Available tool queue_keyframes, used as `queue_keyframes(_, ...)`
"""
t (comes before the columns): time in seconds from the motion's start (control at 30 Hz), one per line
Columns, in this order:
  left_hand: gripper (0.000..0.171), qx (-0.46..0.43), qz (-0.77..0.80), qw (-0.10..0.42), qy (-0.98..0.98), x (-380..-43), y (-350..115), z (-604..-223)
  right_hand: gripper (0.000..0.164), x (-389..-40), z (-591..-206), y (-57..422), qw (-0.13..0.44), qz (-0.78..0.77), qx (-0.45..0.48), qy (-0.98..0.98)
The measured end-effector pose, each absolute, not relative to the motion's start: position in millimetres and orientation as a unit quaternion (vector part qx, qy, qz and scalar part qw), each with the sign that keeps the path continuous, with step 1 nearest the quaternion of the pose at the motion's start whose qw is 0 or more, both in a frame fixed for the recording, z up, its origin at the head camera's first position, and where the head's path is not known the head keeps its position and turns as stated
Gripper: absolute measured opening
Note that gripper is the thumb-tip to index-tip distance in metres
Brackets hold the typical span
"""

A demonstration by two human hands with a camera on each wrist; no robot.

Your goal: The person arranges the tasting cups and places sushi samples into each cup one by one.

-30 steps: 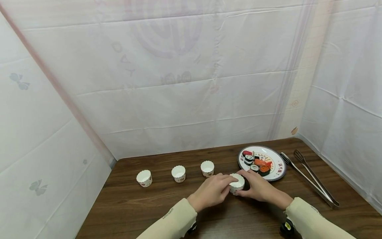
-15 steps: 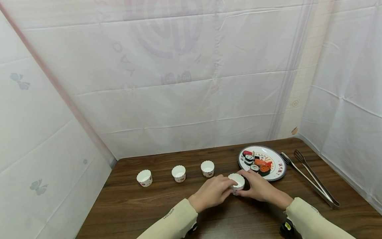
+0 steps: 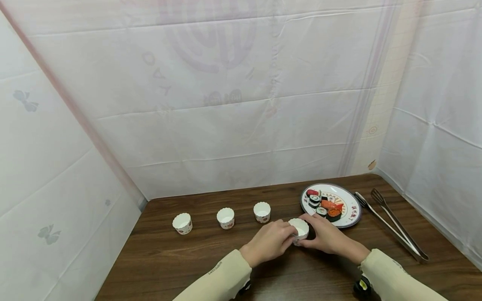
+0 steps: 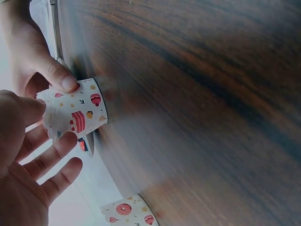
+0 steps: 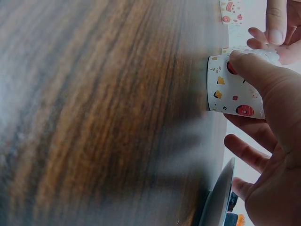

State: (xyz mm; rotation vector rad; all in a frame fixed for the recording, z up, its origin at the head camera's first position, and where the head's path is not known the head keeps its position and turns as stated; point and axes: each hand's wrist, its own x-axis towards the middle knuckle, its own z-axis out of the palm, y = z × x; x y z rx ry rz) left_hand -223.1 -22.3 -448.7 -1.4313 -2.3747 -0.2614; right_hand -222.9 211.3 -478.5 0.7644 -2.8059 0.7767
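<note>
In the head view, a white paper baking cup (image 3: 300, 228) with a scalloped rim is upright between both hands at the right of the table. My right hand (image 3: 325, 234) grips it from the right, thumb on the near side of its wall and fingers round the back. My left hand (image 3: 269, 242) pinches the left of its rim; in the left wrist view the thumb (image 4: 33, 110) lies at the rim while other fingers spread below. Red and yellow cake prints cover the cup's wall (image 5: 235, 89) in the right wrist view.
Three similar baking cups, a left one (image 3: 182, 224), a middle one (image 3: 226, 219) and a right one (image 3: 262, 212), stand in a row. Behind my right hand is a plate (image 3: 350, 213) of sushi pieces (image 3: 329, 205). Metal tongs (image 3: 401, 234) lie at the right. White cloth hangs behind.
My left fingers have drawn back slightly from over the cup's opening to its left rim. My right hand keeps its grip, and the other things stay put.
</note>
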Motion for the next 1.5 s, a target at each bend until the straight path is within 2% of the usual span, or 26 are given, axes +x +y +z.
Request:
queue_keyframes(0.17, 0.002, -0.496, -0.083, 0.172, -0.847, -222.9, -19.9, -448.5, 0.059, -222.8, -477.8, 211.4, 0.060, 0.260, 0.250, -0.931)
queue_keyframes(1.1, 0.005, -0.498, -0.093, 0.189, -0.841, -222.5, -20.5, -441.8, 0.064, -222.8, -477.0, 210.9, 0.060, 0.261, 0.250, -0.930)
queue_keyframes(1.37, 0.003, -0.491, -0.123, 0.226, -0.832, -221.9, -28.8, -431.0, 0.075, -222.5, -475.8, 210.9, 0.057, 0.260, 0.246, -0.932)
queue_keyframes(1.5, 0.004, -0.488, -0.164, 0.249, -0.821, -222.1, -36.1, -424.6, 0.069, -223.5, -476.3, 211.3, 0.060, 0.259, 0.247, -0.932)
